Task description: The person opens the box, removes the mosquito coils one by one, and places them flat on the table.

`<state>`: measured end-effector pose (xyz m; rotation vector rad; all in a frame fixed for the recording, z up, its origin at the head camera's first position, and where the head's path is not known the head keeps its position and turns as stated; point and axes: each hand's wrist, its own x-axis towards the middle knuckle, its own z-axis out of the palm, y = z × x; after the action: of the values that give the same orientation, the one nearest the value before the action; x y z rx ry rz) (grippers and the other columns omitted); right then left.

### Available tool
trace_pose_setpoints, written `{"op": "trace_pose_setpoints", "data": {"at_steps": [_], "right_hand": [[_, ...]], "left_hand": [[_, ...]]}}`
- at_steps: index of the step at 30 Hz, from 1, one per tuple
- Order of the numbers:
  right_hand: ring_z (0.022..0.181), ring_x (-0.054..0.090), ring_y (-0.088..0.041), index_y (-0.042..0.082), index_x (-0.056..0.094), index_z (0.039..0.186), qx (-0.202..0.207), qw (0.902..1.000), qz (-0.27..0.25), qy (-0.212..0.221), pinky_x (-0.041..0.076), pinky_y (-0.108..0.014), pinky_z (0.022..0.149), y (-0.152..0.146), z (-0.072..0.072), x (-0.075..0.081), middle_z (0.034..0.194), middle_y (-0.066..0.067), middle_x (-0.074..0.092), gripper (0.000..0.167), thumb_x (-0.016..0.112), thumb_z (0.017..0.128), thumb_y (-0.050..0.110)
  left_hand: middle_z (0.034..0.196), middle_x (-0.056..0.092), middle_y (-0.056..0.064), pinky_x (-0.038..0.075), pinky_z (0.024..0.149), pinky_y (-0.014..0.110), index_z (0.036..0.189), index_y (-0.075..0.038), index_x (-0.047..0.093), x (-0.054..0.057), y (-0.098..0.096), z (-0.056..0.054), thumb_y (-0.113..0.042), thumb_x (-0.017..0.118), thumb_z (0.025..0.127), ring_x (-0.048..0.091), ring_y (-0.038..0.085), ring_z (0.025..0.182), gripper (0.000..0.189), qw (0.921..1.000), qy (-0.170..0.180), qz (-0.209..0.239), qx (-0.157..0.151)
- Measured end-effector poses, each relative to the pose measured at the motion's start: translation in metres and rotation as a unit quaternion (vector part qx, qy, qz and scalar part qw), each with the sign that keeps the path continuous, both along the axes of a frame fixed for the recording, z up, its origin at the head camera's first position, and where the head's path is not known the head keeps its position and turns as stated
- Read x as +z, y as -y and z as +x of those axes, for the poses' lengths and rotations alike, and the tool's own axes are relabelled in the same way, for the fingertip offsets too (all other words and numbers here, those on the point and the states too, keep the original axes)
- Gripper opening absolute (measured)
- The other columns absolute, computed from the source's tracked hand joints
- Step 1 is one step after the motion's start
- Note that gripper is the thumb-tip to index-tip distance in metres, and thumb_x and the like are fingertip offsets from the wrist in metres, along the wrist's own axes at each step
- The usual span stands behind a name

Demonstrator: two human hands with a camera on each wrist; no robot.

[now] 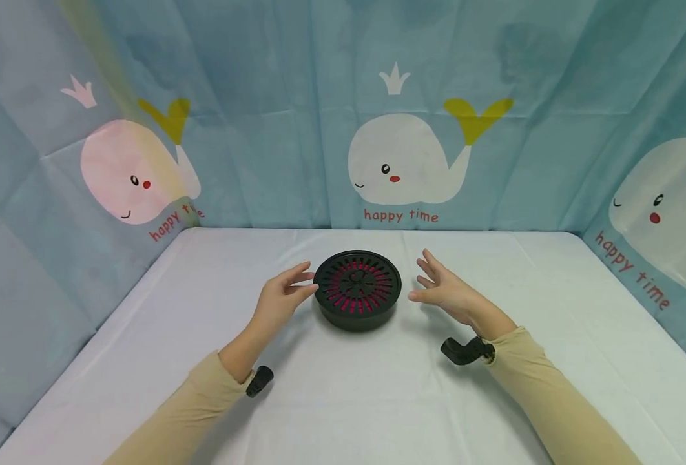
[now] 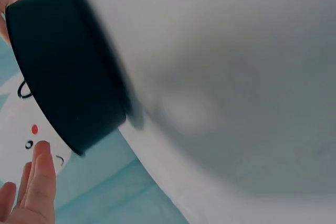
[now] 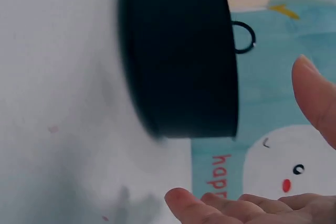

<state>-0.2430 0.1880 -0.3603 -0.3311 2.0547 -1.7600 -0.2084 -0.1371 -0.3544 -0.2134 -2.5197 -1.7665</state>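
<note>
A round black tin [image 1: 357,320] stands upright on the white-covered table, in the middle of the head view. Its lid [image 1: 331,300] has slots in a ring pattern, with pinkish red showing through, and a small wire ring [image 3: 254,38] sticks up from it. My left hand [image 1: 281,298] is at the tin's left, fingers spread and loosely bent; in the left wrist view a gap separates the fingers from the tin. To the right, my right hand [image 1: 450,294] hovers apart from it, thumb away from the fingers. Neither hand holds anything.
White cloth [image 1: 354,400] covers the table. Behind and at both sides hangs a light blue curtain [image 1: 261,168] printed with whales. A black strap-on wrist piece [image 1: 259,381] sits on the left wrist, another [image 1: 465,351] on the right.
</note>
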Motion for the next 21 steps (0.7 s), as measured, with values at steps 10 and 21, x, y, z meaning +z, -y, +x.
{"op": "trace_pose_setpoints", "data": {"at_steps": [10, 21], "right_hand": [[0.147, 0.003, -0.036, 0.013, -0.017, 0.154, 0.028, 0.9978, -0.016, 0.058, 0.032, -0.055, 0.108, 0.019, -0.002, -0.015, 0.162, -0.012, -0.01, 0.104, 0.064, 0.09, -0.003], [0.147, 0.009, -0.035, 0.017, 0.0, 0.158, 0.01, 0.9967, 0.071, 0.037, 0.031, -0.061, 0.106, 0.034, -0.001, -0.025, 0.161, -0.017, 0.006, 0.105, 0.075, 0.085, 0.006]], "left_hand": [[0.129, 0.06, 0.019, 0.051, 0.092, 0.038, 0.133, 0.004, 0.056, 0.0, -0.03, -0.011, -0.004, 0.067, 0.091, 0.062, 0.031, 0.111, 0.043, 0.9996, -0.01, -0.003, -0.026], [0.127, 0.061, 0.018, 0.05, 0.095, 0.037, 0.135, 0.002, 0.056, 0.005, -0.058, -0.023, -0.004, 0.065, 0.092, 0.059, 0.029, 0.117, 0.044, 0.9999, 0.01, -0.009, -0.01]]}}
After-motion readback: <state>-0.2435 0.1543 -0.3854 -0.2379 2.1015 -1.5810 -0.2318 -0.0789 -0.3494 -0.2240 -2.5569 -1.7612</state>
